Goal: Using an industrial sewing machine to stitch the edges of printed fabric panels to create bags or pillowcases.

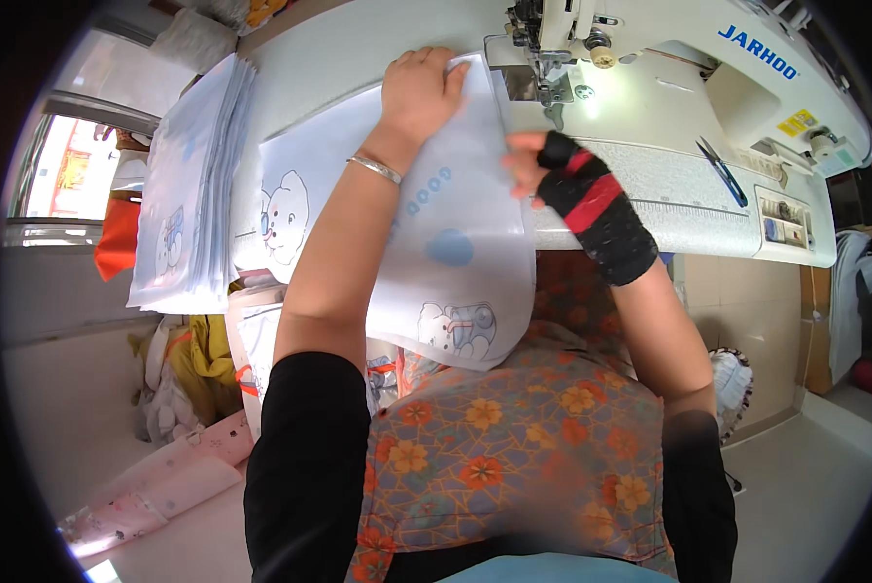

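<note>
To the left of one white metal sewing machine (669, 24), one thin white sheet with blue print (460, 209) lies on the pale bench (358, 63), its lower edge hanging over. The person's left hand (422, 92) rests on its top part with fingers extended, probably to prevent sliding. The right hand (562, 175), in one black-and-red knitted fingerless glove (599, 212), is at the sheet's right edge; whether it grips cannot be told. One stack of similar sheets (188, 194), its layers uncountable, stands farther left of the machine, presumably within easy reach.
</note>
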Motion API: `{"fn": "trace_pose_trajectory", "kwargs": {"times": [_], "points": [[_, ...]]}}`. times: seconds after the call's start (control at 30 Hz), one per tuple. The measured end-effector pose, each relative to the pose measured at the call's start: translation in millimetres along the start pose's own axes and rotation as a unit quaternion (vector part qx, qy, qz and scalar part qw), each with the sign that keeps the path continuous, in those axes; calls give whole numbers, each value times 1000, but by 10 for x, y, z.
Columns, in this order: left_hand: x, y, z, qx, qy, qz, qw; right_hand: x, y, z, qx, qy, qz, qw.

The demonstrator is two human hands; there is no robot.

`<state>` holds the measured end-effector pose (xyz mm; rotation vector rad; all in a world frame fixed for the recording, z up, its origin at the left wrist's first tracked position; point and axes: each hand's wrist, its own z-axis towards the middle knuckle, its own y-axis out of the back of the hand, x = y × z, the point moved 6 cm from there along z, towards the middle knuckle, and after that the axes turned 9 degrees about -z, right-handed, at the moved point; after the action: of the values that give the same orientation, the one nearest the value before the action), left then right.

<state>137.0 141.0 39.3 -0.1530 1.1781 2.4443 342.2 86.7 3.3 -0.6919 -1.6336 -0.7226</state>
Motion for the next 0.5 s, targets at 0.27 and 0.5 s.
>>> {"fn": "trace_pose_trajectory", "kwargs": {"times": [0.27,0.5], "points": [[134,-73,4,73,101,-101,987,325,-88,-208,-242,322,-376,834],[166,-131,38,157,174,-139,962,140,-232,-145,-80,217,-352,907]]}}
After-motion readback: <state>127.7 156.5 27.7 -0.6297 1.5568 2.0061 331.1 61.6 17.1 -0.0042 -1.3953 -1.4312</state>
